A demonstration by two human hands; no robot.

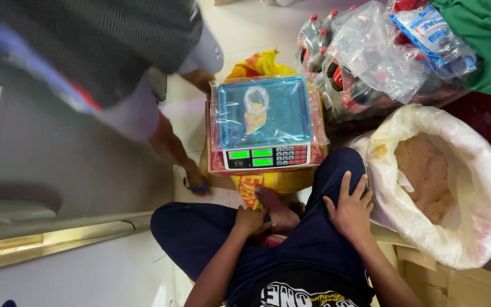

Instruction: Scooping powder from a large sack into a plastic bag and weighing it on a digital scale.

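I sit cross-legged on the floor in dark blue trousers. My left hand (252,220) rests by my bare foot (274,206), fingers curled with nothing in them. My right hand (349,206) lies flat on my raised knee, fingers spread. In front of me stands a digital scale (263,154) wrapped in clear plastic, with a blue pan and green lit displays. A small clear bag of brownish powder (255,109) lies on the pan. To my right is a large white sack (487,187), open, filled with brown powder (427,176).
Another person (115,62) in dark shorts stands at the upper left, a foot in a sandal (195,183) near the scale. Shrink-wrapped dark soda bottles (365,74) lie at the back right. Cardboard boxes (456,281) sit at the lower right. A yellow sack (262,185) lies under the scale.
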